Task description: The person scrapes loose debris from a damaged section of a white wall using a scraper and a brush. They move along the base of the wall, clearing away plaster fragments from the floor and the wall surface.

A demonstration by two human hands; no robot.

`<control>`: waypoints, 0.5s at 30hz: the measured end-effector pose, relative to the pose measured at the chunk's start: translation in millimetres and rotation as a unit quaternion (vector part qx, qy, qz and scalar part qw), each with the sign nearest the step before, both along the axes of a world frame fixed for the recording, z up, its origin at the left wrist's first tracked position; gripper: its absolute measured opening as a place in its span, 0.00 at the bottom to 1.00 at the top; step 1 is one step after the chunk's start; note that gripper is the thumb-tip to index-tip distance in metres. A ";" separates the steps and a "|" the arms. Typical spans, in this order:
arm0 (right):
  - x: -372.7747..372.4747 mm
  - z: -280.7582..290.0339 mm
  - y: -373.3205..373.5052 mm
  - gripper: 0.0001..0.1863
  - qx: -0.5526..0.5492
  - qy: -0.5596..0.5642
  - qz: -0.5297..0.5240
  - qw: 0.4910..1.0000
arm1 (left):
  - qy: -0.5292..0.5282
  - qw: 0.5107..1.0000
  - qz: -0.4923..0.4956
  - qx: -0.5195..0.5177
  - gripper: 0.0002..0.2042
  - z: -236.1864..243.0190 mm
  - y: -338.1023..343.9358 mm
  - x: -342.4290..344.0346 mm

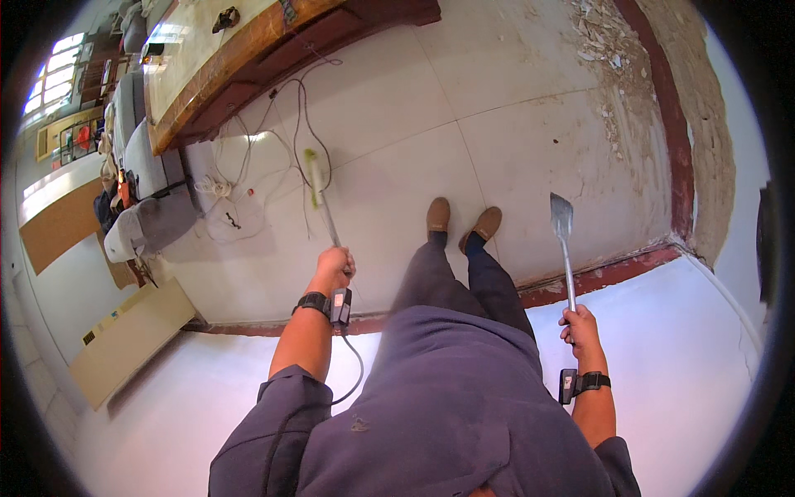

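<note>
My left hand (334,263) is closed round the grey handle of a brush (317,178). Its yellow-green bristle head points away from me, over the floor beside the cables. My right hand (580,325) grips a metal spatula (562,217) by the lower end of its long handle. The flat, flared blade points forward, above the pale floor to the right of my feet. Whether the brush or the blade touches the floor, I cannot tell.
Loose cables (300,137) lie tangled ahead on the left, below a wooden table (217,79). Plaster flakes (609,50) litter the floor at the far right, along a dark red skirting (675,141) and a scraped wall (704,124). A grey sofa (157,219) stands at the left.
</note>
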State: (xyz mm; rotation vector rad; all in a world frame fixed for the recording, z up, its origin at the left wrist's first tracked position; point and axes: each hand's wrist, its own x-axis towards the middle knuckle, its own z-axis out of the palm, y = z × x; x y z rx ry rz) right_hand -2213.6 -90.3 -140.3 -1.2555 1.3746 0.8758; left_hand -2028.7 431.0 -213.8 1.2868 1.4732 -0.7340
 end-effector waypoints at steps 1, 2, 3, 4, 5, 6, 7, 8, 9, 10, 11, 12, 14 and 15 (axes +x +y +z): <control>-2.7 -2.3 -1.6 0.07 0.001 -0.001 -0.007 1.000 | -0.001 1.000 0.001 -0.001 0.03 0.2 -0.4 4.3; -5.6 -4.3 -3.0 0.07 0.001 -0.003 -0.014 1.000 | 0.005 0.999 0.031 0.009 0.02 1.9 -2.1 8.6; -9.4 -5.5 -4.0 0.07 0.000 -0.004 -0.013 1.000 | 0.010 0.998 0.061 0.019 0.02 3.0 -4.2 10.8; -11.3 -6.5 -4.1 0.07 0.000 0.004 -0.013 1.000 | 0.007 0.999 0.050 0.006 0.02 5.4 -8.5 12.1; -12.8 -7.0 -5.2 0.07 0.001 0.013 -0.013 1.000 | 0.005 0.999 0.050 0.004 0.02 7.0 -15.5 13.9; -14.1 -7.4 -6.2 0.07 -0.002 0.019 -0.015 1.000 | 0.004 0.998 0.056 -0.014 0.02 7.6 -26.7 15.0; -13.8 -8.2 -7.6 0.07 -0.004 0.017 -0.016 1.000 | 0.002 0.997 0.064 -0.031 0.03 8.0 -38.7 16.2; -15.4 -8.0 -8.5 0.07 -0.004 0.016 -0.012 1.000 | -0.006 0.995 0.055 -0.077 0.03 5.0 -47.7 13.7; -16.5 -7.5 -9.7 0.07 -0.004 0.015 -0.008 1.000 | -0.013 0.994 0.024 -0.110 0.05 -0.5 -65.1 8.2; -15.6 -5.5 -10.8 0.07 -0.004 0.015 -0.009 1.000 | -0.021 0.989 -0.007 -0.143 0.08 -6.1 -77.8 4.3; -3.0 -2.9 -8.6 0.06 0.003 0.005 0.001 1.000 | -0.125 0.951 -0.167 -0.229 0.11 -65.2 -38.9 -33.2; -6.6 -1.6 -10.8 0.06 -0.005 0.010 -0.005 1.000 | -0.107 0.932 -0.244 -0.246 0.09 -67.4 -58.9 -31.8; -16.5 -2.6 -16.5 0.06 -0.010 0.006 -0.021 1.000 | -0.057 0.928 -0.260 -0.262 0.06 -22.4 -116.8 -11.1; -18.9 -2.3 -18.8 0.06 -0.012 0.000 -0.031 0.999 | -0.011 0.924 -0.270 -0.271 0.04 -5.9 -133.7 -2.7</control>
